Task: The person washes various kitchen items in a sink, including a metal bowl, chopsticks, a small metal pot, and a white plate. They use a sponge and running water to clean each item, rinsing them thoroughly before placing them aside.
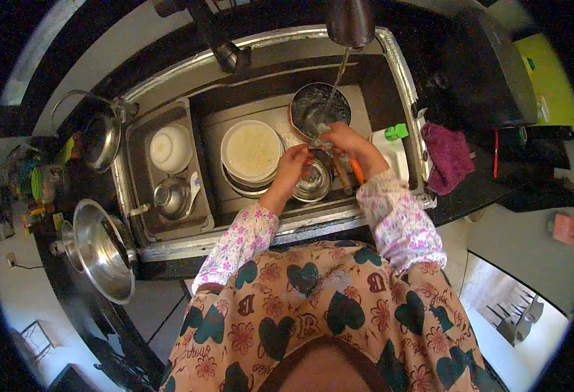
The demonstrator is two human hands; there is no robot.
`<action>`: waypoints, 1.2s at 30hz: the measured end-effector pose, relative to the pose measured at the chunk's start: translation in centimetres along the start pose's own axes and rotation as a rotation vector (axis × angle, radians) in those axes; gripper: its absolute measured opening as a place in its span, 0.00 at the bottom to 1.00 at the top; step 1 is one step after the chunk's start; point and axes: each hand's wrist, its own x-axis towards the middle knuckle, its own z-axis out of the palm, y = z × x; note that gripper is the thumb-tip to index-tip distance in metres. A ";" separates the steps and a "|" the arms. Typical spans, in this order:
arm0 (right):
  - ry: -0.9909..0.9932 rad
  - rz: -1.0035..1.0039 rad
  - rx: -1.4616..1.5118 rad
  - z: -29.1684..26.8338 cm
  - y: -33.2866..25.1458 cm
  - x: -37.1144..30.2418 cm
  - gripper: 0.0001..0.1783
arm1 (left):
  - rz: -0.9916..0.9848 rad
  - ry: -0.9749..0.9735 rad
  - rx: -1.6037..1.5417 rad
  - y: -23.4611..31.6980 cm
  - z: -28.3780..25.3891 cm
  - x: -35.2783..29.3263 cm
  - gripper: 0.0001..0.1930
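Note:
Water runs from the tap (351,25) into a dark round pot (303,104) in the sink. My right hand (344,138) is at the pot's near rim, fingers closed around a small greyish thing I cannot make out. My left hand (291,168) is just left of it, fingertips bent together; what they pinch is unclear, with a bit of red beside them. Below both hands lies a shiny steel bowl (314,186). An orange handle (356,171) sticks out under my right wrist. Stacked pale plates (251,150) stand left of my left hand.
A white bowl (171,149) and a steel bowl (169,198) sit in the left basin. Right of the pot is a white bottle with a green cap (397,132). A purple cloth (449,159) hangs over the right edge. A large steel basin (101,251) rests at left.

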 end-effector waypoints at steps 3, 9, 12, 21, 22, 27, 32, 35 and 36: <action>0.193 -0.008 0.526 3.0 -0.8 -3.9 0.11 | -0.199 -0.234 -0.194 1.0 1.3 -1.3 0.20; 0.294 -0.012 0.244 3.5 -0.3 -6.2 0.17 | -0.080 -0.215 0.090 1.9 0.9 -2.8 0.20; 0.637 -0.179 -0.116 1.4 -0.6 -8.1 0.17 | 0.370 0.062 0.670 -1.2 -2.0 -1.7 0.20; 0.663 -0.467 -0.003 1.0 -2.2 -4.0 0.16 | 0.389 0.101 1.056 2.9 0.5 -7.0 0.21; 0.524 -0.370 0.190 -0.5 -1.1 -2.2 0.17 | 0.394 0.103 1.088 3.0 0.6 -7.4 0.21; 0.842 -0.721 -0.208 2.3 -3.7 -4.5 0.18 | 0.037 -0.049 0.577 2.6 -0.4 -6.6 0.22; 0.577 -0.341 -0.299 0.3 -3.2 -2.7 0.16 | -0.515 -0.417 -0.478 3.4 -0.2 -7.1 0.19; 0.799 -0.508 -0.051 -0.2 -2.6 -3.0 0.16 | -0.611 -0.499 -0.788 3.2 -0.5 -7.2 0.19; 0.821 -0.698 -0.174 -0.2 -2.2 -2.1 0.15 | -0.617 -0.578 -0.839 3.2 -0.8 -6.6 0.19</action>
